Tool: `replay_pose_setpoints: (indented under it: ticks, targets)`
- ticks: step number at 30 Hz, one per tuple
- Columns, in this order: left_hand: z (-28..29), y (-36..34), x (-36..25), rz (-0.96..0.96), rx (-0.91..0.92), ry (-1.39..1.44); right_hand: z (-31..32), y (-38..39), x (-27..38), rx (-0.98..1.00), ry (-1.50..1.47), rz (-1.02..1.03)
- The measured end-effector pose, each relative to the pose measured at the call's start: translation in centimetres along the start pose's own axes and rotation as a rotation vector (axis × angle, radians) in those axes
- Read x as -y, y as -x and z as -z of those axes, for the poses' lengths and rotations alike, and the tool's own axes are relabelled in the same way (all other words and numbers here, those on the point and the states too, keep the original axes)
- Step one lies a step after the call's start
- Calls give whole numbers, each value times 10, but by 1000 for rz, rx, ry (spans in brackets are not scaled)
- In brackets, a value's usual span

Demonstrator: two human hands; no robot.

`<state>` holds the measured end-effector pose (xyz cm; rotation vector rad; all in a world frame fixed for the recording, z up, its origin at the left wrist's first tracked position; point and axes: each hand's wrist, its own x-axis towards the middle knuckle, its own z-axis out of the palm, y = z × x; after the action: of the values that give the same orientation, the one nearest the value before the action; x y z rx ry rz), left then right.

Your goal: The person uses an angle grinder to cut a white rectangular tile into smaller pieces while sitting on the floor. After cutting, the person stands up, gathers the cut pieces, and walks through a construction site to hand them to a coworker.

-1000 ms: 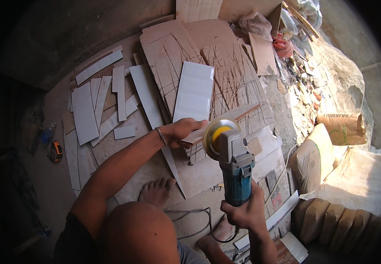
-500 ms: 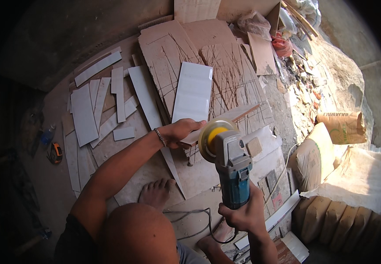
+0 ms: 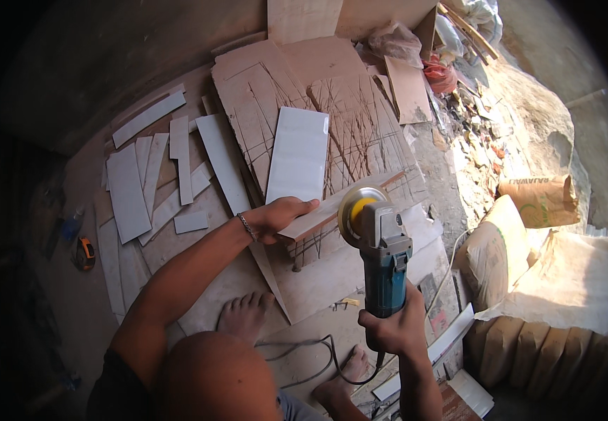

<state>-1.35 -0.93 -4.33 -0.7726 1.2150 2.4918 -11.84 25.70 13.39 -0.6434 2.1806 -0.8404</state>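
My left hand is closed on the near-left end of a narrow tile strip, white on top with a reddish-brown edge. My right hand wraps round the rear body of a teal and grey angle grinder. Its round disc, with a yellow centre, stands upright at the long edge of the strip; whether it touches cannot be made out. Under the strip lies a board covered in criss-cross cut lines. A white rectangular tile rests on that board, just beyond my left hand.
Several white tile offcuts lie to the left, near an orange and black tape measure. The grinder's dark cord loops by my bare feet. To the right are rubble, filled sacks and paper bags.
The grinder has moved right along the strip, away from my left hand, uncovering more of the strip's edge. My left hand keeps its hold on the end. The whole view has shifted slightly.
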Motion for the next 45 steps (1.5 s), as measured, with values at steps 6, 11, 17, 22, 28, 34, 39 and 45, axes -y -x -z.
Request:
replay_pose_setpoints:
  ticks: [6,11,17,22,28,34,39,45]
  targets:
    - [-1,2,-3,19,-4,-11,12,-16,-9,-51,16,-3]
    - [-10,5,-8,35,-42,12,23,-31,-18,-80,-3,-55]
    - [-12,7,-8,26,-30,7,37,-51,-32,-146,-65,-16]
    - [-10,8,-10,39,14,30,52,-77,-48,-237,22,-37]
    - [-21,14,-5,-94,-37,32,66,-94,-66,-321,-126,-98]
    - [-30,-6,-15,-422,-534,-855,67,-65,-72,-369,-353,-83]
    - [-53,-46,-16,-497,-706,-963,60,-46,-69,-374,-404,-105]
    - [-78,-73,-17,-492,-825,-903,47,-31,-60,-353,-436,-127]
